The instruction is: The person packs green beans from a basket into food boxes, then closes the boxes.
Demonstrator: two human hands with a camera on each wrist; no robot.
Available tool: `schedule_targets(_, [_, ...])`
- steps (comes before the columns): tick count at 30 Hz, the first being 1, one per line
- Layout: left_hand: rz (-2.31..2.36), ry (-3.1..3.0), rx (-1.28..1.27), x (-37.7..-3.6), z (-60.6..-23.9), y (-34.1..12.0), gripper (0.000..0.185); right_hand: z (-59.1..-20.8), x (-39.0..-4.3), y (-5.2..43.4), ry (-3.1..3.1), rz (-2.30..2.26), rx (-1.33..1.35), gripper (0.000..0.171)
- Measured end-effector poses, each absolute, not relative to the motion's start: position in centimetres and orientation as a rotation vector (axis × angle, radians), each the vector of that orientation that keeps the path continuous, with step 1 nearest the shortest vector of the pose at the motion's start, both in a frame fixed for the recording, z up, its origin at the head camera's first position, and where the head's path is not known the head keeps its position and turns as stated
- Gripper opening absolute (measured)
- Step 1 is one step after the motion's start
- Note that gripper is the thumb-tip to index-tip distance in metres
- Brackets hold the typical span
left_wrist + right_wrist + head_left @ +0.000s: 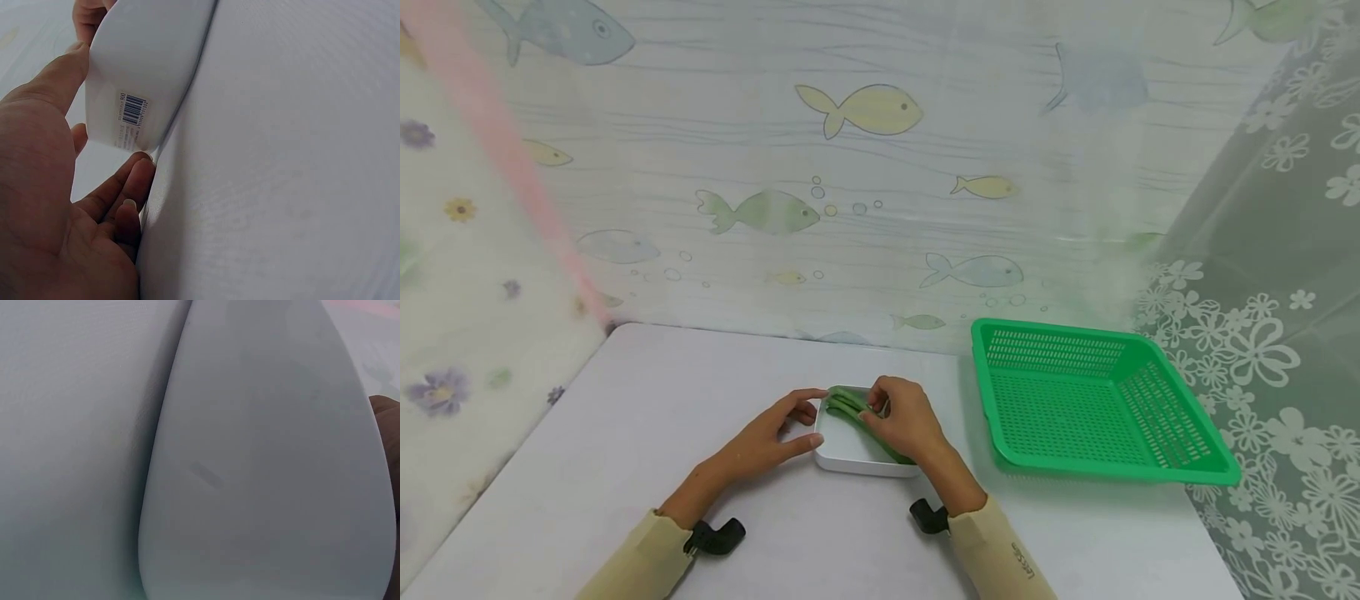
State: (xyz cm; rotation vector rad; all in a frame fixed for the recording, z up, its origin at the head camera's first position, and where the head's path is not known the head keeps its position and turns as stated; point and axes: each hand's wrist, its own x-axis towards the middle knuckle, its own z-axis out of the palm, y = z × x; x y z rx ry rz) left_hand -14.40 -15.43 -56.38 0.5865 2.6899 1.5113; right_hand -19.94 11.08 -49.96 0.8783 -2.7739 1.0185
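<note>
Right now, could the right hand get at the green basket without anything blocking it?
Probably yes: the right hand grips green beans in the white dish, and bare table separates it from the green basket.

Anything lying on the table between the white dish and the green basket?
No. In the head view the stretch of table between the white dish and the green basket is bare.
</note>
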Motion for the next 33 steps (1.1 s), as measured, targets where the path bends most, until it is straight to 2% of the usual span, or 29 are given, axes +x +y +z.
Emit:
schedule_targets(21, [1.507, 2.691, 0.502, -12.4, -56.0, -14.5, 0.068, -50.0, -18.8, 12.3, -2.774, 0.922, 0.974, 0.017])
schedule_targets(33, [1.514, 2.704, 0.481, -11.1, -55.8, -13.9, 0.068, -49.7, -18.8, 13.7, -2.600, 1.102, 0.927, 0.017])
